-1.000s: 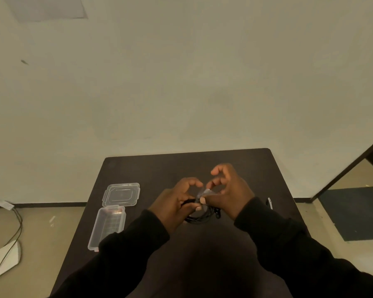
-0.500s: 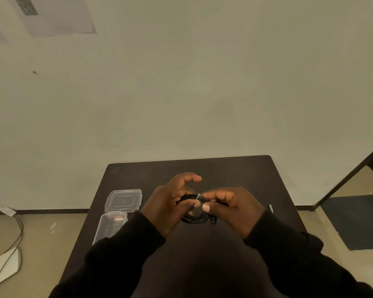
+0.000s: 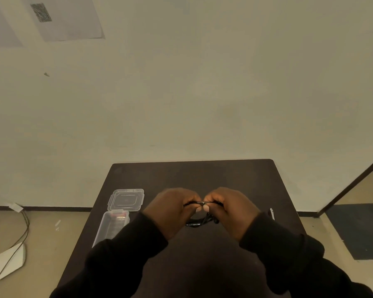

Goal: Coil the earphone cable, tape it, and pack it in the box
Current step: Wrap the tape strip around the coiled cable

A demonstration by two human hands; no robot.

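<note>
Two hands, left hand [image 3: 170, 209] and right hand [image 3: 233, 208], pinching one cable coil [image 3: 199, 221]; one box [image 3: 111, 227], one lid [image 3: 126, 200].

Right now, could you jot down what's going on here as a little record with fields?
left hand: closed on the earphone cable
right hand: pinching the same cable at its top
cable state: black coil, held above the table
tape: small pale bit between the thumbs, hard to tell
box: clear, open, table's left side
lid: off, lying behind the box
packed: not yet

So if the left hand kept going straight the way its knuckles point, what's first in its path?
Probably the right hand: the left hand faces it across the coiled earphone cable, thumbs nearly touching.
</note>
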